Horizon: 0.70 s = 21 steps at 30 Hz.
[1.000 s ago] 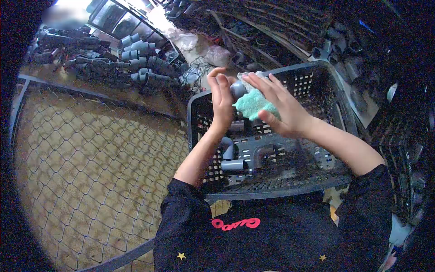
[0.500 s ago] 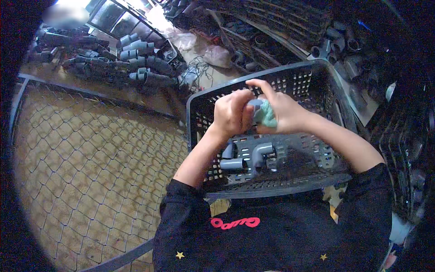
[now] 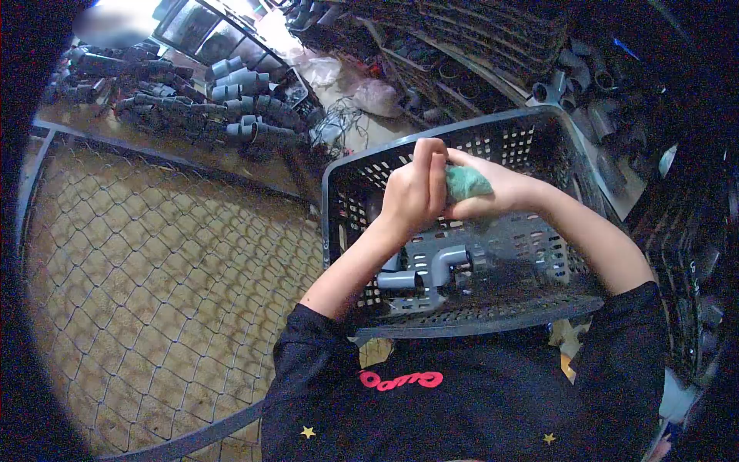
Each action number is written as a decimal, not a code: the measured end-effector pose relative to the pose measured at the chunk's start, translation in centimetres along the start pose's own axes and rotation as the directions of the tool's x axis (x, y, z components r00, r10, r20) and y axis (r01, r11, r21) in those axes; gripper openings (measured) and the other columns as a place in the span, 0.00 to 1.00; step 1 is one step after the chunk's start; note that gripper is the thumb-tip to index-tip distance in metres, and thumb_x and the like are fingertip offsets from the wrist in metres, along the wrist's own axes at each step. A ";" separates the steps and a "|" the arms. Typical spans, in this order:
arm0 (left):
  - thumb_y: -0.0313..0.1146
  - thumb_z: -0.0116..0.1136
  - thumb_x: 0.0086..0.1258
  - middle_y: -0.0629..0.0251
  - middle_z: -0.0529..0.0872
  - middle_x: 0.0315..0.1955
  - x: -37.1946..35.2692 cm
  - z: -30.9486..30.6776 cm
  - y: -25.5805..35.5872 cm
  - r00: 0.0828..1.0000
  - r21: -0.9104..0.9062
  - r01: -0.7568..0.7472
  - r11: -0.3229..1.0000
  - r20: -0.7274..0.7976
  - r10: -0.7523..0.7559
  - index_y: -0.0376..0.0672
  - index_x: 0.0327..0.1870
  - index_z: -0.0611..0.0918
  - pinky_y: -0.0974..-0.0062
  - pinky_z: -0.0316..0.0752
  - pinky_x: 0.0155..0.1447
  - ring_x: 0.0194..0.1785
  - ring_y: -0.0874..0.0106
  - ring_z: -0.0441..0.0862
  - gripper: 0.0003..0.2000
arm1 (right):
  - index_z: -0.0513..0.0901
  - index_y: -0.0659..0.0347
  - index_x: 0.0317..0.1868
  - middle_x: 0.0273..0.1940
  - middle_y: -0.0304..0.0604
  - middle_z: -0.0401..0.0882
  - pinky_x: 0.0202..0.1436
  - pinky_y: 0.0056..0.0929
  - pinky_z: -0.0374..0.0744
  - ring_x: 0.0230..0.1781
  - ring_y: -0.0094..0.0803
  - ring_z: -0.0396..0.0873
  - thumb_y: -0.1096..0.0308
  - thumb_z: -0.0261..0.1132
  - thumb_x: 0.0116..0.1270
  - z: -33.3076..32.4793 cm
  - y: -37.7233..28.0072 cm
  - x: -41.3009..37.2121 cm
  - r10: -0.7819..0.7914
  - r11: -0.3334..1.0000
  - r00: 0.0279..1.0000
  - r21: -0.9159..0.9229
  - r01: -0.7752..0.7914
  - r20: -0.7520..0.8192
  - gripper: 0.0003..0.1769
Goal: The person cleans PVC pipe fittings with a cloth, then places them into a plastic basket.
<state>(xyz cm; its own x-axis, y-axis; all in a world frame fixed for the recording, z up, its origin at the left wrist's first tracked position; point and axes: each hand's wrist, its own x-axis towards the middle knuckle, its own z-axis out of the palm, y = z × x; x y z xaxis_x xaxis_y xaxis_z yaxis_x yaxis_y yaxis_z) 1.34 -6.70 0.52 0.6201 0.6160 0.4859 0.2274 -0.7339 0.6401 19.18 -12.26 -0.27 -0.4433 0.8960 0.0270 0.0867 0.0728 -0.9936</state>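
My left hand (image 3: 416, 189) and my right hand (image 3: 500, 185) meet above a black plastic basket (image 3: 531, 231). A green scrubbing pad (image 3: 468, 183) sits in my right hand, its fingers and thumb closed round it. The left hand is closed and pressed against the pad. A grey pipe fitting showed between the hands a moment earlier; the fingers and pad hide it now. Grey elbow fittings, one a bent elbow (image 3: 446, 264) and one a shorter piece (image 3: 399, 279), lie on the basket floor below.
To the left stands a metal frame with wire mesh (image 3: 169, 292). Many grey pipe fittings (image 3: 242, 85) are heaped behind it. Clear plastic bags (image 3: 373, 96) lie beyond the basket, and stacked dark crates (image 3: 485, 38) stand at the back. More fittings (image 3: 596, 85) are at the right.
Both hands have shifted slightly right. The left hand has turned and now covers the grey fitting that showed beside the green pad. The fittings in the basket look unmoved.
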 end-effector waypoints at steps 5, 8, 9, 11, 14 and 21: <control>0.35 0.41 0.79 0.44 0.82 0.22 -0.3 1.0 -0.1 0.991 0.151 0.109 0.983 0.054 -0.119 0.40 0.52 0.68 0.51 0.76 0.28 0.26 0.46 0.82 0.10 | 0.50 0.57 0.76 0.47 0.61 0.82 0.52 0.44 0.80 0.47 0.53 0.83 0.62 0.77 0.47 0.4 1.6 0.1 0.004 0.909 0.985 -0.411 -0.075 -0.171 0.60; 0.35 0.42 0.78 0.43 0.82 0.21 -0.2 1.5 -0.4 0.982 0.197 0.161 0.967 0.060 -0.176 0.40 0.52 0.67 0.50 0.76 0.28 0.25 0.45 0.82 0.10 | 0.45 0.53 0.77 0.40 0.64 0.83 0.46 0.54 0.80 0.41 0.61 0.82 0.65 0.74 0.48 1.5 -0.1 0.2 0.089 0.818 0.955 -0.526 -0.232 -0.283 0.60; 0.35 0.42 0.78 0.43 0.81 0.21 -0.3 1.7 -0.7 0.982 0.199 0.172 0.965 0.049 -0.185 0.40 0.52 0.67 0.49 0.76 0.28 0.25 0.45 0.82 0.10 | 0.43 0.52 0.77 0.38 0.64 0.83 0.44 0.55 0.80 0.40 0.61 0.83 0.66 0.73 0.49 1.8 -0.3 0.3 0.108 0.781 0.939 -0.557 -0.283 -0.326 0.60; 0.36 0.42 0.78 0.43 0.82 0.22 -0.4 1.8 -1.1 0.972 0.192 0.211 0.958 0.063 -0.227 0.40 0.52 0.68 0.48 0.76 0.29 0.26 0.44 0.82 0.10 | 0.42 0.52 0.77 0.37 0.64 0.83 0.42 0.55 0.79 0.39 0.61 0.82 0.66 0.72 0.51 2.3 0.0 0.4 0.156 0.718 0.917 -0.595 -0.361 -0.368 0.59; 0.39 0.43 0.78 0.44 0.82 0.28 -0.4 1.4 -1.4 0.962 0.099 0.233 0.967 0.121 -0.245 0.40 0.51 0.70 0.50 0.77 0.37 0.33 0.44 0.82 0.12 | 0.41 0.53 0.77 0.39 0.65 0.83 0.45 0.51 0.79 0.40 0.62 0.82 0.63 0.73 0.52 2.6 0.1 0.4 0.179 0.724 0.906 -0.572 -0.385 -0.383 0.60; 0.45 0.66 0.62 0.60 0.83 0.44 1.5 -0.9 -0.5 0.931 0.158 -0.341 0.927 0.195 0.309 0.43 0.50 0.79 0.57 0.70 0.62 0.55 0.55 0.77 0.20 | 0.45 0.57 0.77 0.56 0.64 0.77 0.59 0.44 0.76 0.58 0.56 0.78 0.60 0.78 0.47 0.0 3.3 -0.3 -0.090 0.907 0.917 -0.411 -0.085 -0.389 0.63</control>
<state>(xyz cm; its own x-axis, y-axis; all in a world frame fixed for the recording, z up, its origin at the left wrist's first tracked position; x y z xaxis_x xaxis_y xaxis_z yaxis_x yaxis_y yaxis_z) 1.52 -5.18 1.45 0.7940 0.2906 0.5340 0.1179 -0.9353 0.3337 19.58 -12.29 -3.59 -0.0675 0.9853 0.1569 0.4835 0.1698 -0.8587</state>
